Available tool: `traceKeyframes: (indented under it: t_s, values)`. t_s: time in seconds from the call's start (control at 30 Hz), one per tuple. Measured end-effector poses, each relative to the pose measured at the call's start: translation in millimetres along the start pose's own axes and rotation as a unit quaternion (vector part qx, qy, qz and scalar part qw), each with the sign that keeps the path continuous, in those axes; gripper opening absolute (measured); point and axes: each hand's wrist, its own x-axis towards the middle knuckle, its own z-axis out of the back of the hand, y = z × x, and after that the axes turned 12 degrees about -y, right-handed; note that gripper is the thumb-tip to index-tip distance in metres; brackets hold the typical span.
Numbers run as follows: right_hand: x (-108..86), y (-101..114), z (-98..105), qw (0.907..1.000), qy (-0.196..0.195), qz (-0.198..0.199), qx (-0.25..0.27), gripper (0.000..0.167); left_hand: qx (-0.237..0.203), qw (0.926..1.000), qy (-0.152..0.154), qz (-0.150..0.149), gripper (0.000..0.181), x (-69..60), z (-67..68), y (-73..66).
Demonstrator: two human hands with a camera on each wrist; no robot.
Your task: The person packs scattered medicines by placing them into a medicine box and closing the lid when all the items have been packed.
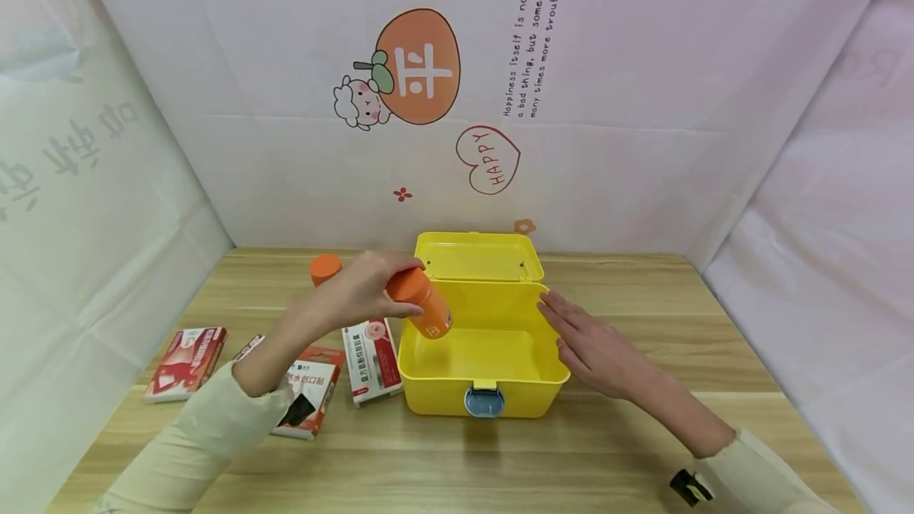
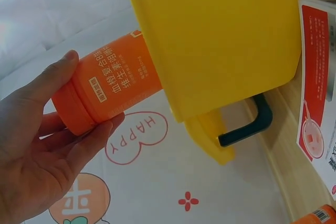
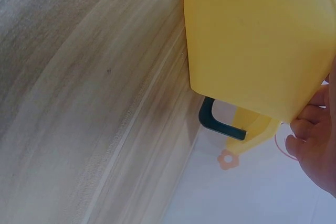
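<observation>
The yellow box (image 1: 524, 399) stands upright on the wooden table (image 1: 614, 450); its lid (image 1: 478, 256) is open at the rear, and a latch (image 1: 484, 402) is located on its front wall. The left hand (image 1: 364, 288) grips the orange bottle (image 1: 423, 304) at the cap end, between thumb and fingers. The bottle is tilted cap-up above the left part of the box opening; in the left wrist view, the box's left wall conceals its lower end. The right hand (image 1: 589, 343) is at the box's right rim, fingers extended, fingertips against the edge.

Immediately left of the box lies a white-and-red carton (image 1: 367, 363). Farther left lie an orange-and-white carton (image 1: 314, 383) and, outermost, a red-and-white carton (image 1: 189, 363). A second orange-capped bottle (image 1: 325, 269), partly hidden by the left arm, is left of the box, toward its rear.
</observation>
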Motion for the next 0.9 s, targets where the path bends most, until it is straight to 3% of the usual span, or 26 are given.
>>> traceKeyframes:
  t_s: [0.27,0.53,0.9]
  values:
    - [-0.3,-1,-1,0.9999,-0.006,0.008,-0.005,0.055,0.006,0.9998,0.015,-0.008,0.056,-2.8,-7.9,-3.1]
    - [-0.3,0,-1,1.0000,0.000,0.002,-0.002,0.055,0.020,0.9984,0.052,0.007,0.058,-4.5,-14.4,-8.1]
    - [0.1,-1,-1,0.9999,-0.010,0.010,0.002,0.054,0.032,0.9967,0.074,0.008,0.056,-5.7,-21.0,-13.0]
